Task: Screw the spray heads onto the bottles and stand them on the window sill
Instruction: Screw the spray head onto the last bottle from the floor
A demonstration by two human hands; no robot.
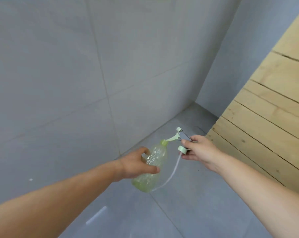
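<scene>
Two hands are busy at once here, one on each half of the job. The left hand [136, 163] is wrapped around the body of a clear, green-tinted plastic bottle [149, 169], thumb across the front and fingers behind, holding it tilted above the grey tiled floor [188, 212] with its neck pointing up and away towards the tiled wall [76, 74]. The right hand [199, 152] pinches a pale green spray head [180, 140] by its trigger, the screw collar facing the camera and the white dip tube [172, 170] hanging down in a long curve that passes beside the bottle's base.

The head is just beside the bottle's neck but not on it, and the tube appears to be outside the bottle. That is the likely snag: the tube is long and bendy, so it may miss the narrow mouth or buckle against the rim unless it is fed in first. A collar started at an angle on this tilted bottle could cross-thread. The thin bottle may also flex or slip in a one-handed grip while the collar is turned.

Both forearms reach forward and converge, the right wrist bent inwards. A wooden slatted panel [274, 100] stands to the right; no window sill is in view
</scene>
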